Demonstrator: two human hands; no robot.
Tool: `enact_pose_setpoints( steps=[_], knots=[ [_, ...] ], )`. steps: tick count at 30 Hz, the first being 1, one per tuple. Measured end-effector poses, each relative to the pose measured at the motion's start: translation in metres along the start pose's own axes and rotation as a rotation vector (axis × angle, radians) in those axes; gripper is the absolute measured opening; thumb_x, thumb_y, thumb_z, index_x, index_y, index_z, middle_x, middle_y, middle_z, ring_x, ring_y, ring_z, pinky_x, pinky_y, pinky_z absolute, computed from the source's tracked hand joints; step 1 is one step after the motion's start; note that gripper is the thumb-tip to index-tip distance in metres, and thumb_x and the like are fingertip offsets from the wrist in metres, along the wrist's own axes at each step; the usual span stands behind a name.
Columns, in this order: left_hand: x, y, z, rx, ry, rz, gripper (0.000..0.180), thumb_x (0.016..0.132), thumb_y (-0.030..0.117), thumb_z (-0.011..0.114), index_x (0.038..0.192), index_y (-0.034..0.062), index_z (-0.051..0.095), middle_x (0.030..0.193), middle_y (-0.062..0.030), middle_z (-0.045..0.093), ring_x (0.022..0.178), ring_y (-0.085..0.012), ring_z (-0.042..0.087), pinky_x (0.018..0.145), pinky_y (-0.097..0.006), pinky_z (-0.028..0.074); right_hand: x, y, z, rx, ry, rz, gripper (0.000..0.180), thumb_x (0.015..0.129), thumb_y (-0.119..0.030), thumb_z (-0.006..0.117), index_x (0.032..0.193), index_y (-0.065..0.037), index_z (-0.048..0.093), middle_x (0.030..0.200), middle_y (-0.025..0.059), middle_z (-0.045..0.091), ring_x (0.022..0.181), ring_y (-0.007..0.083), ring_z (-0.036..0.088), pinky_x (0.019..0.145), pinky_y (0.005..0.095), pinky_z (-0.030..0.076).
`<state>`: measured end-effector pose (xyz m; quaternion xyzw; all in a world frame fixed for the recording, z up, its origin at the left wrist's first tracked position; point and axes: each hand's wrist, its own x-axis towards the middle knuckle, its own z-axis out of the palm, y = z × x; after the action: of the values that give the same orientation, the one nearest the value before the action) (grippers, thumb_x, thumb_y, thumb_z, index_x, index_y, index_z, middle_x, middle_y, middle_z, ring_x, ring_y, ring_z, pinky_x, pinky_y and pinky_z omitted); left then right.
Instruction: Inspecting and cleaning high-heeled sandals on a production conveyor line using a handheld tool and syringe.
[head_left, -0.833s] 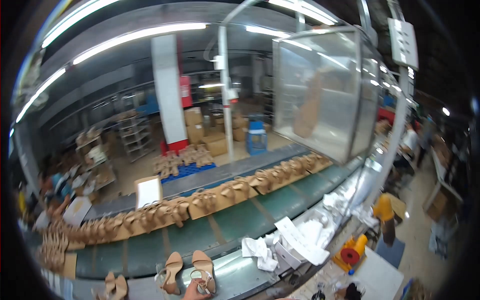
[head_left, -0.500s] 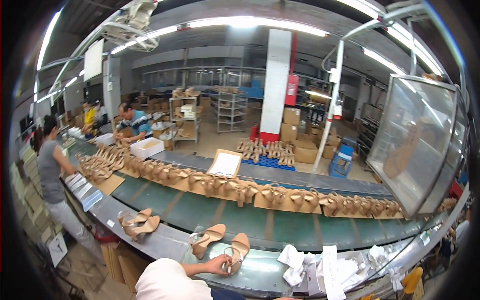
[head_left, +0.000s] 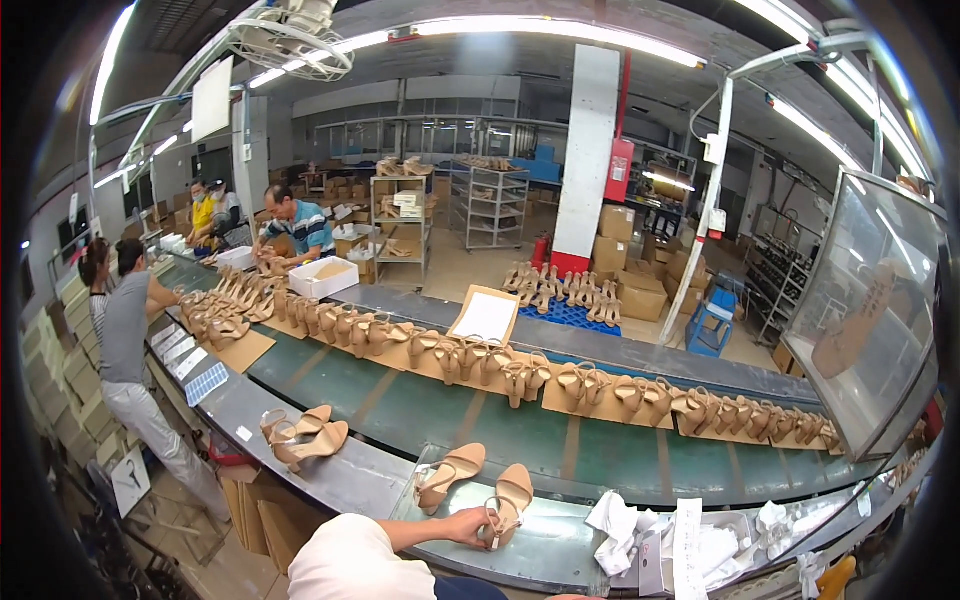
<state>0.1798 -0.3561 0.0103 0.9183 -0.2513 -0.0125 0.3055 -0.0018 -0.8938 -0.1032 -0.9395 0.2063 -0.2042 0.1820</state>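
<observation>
My left hand reaches across from a white sleeve, its fingers closed at the heel and strap of a tan high-heeled sandal. That sandal is on the shiny metal worktop, toe pointing away from me. Just left of it stands a matching sandal, not touched by the hand. Another pair of tan sandals rests farther left on the metal ledge. Of my right arm, only a thin strip of skin appears at the lower edge; the hand itself is out of the picture.
Beyond the worktop runs a green conveyor belt, with rows of tan sandals on cardboard along its far side. White paper and a box lie to my right. A framed clear panel stands at right. Several people work at the far left.
The whole view has shifted, so the scene sits farther right and slightly lower. My left hand keeps its hold on the same sandal, which stays beside its mate.
</observation>
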Motion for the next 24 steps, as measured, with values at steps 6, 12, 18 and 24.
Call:
enact_pose_setpoints(
  steps=[6,12,18,24],
  knots=[
    [0.037,0.009,0.002,-0.095,0.083,0.0,0.049,0.059,0.038,0.075,0.085,0.0006,0.06,0.085,-0.016,0.061,0.081,-0.0315,0.06,0.069,-0.038,0.048,0.008,-0.048,-0.003,0.236,-0.035,-0.024,0.027,0.088,-0.024,0.049,0.083,0.001,0.058,0.065,0.0076,0.053,0.058,0.0191,0.05,0.051,0.0297,0.04],
    [0.078,0.074,-0.053,-0.289,0.079,-0.055,0.057,0.057,0.045,0.079,0.078,-0.0024,0.056,0.071,-0.015,0.06,0.068,-0.0255,0.06,0.059,-0.033,0.046,0.012,-0.079,-0.022,0.43,-0.086,-0.031,0.027,0.089,-0.025,0.049,0.083,0.001,0.057,0.063,0.0067,0.051,0.055,0.0181,0.048,0.049,0.0289,0.038],
    [0.082,0.066,-0.023,-0.518,0.114,0.075,0.054,0.052,0.037,0.083,0.079,0.0002,0.054,0.069,-0.0105,0.054,0.067,-0.0268,0.056,0.061,-0.035,0.046,0.068,-0.126,-0.03,0.65,-0.186,-0.165,0.028,0.089,-0.025,0.049,0.083,0.001,0.056,0.061,0.0058,0.049,0.053,0.0171,0.046,0.047,0.0282,0.037],
    [0.053,0.037,0.039,-0.4,0.214,0.105,0.052,0.054,0.022,0.078,0.097,0.0021,0.056,0.1,-0.0147,0.056,0.089,-0.0292,0.057,0.077,-0.037,0.046,0.144,-0.219,-0.015,0.919,-0.378,-0.401,0.028,0.09,-0.026,0.048,0.083,0.001,0.056,0.059,0.0049,0.047,0.05,0.0161,0.044,0.045,0.0275,0.036]
  ],
)
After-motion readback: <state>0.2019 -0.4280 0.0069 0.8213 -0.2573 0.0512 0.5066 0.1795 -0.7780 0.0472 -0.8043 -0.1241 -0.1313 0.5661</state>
